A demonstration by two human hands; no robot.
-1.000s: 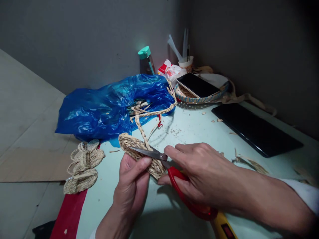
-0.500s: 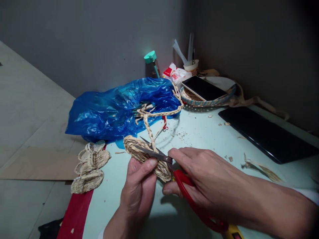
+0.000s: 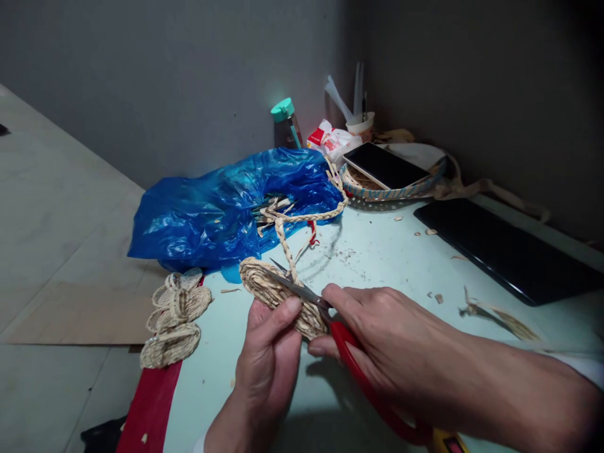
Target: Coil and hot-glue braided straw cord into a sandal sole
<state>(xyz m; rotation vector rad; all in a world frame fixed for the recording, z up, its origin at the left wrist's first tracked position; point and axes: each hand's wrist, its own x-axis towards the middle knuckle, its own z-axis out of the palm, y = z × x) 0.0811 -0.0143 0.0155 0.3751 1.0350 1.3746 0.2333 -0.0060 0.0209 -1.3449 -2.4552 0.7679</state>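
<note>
My left hand [image 3: 271,349] is closed on an oval coil of braided straw [image 3: 264,281], thumb on its near edge. My right hand [image 3: 377,333] grips red-handled scissors [image 3: 352,360]. Their blades lie across the top of the coil, slightly parted. A braided straw cord [image 3: 283,242] rises behind the blades and leads back to a blue plastic bag [image 3: 202,201]. Loose straw strips [image 3: 276,206] show at the bag's mouth. Whether the blades touch the cord, I cannot tell.
Woven straw pieces [image 3: 172,343] lie on the left table edge over red cloth [image 3: 151,402]. A dark tray-like slab [image 3: 509,251] lies right. At the back are a phone [image 3: 384,165] on a basket [image 3: 396,194], a cup [image 3: 362,126] and a bottle [image 3: 285,123]. Tape measure [image 3: 446,442] lies near.
The view has shifted slightly. The scissor blades appear a little closer together over the coil. Both hands keep their holds.
</note>
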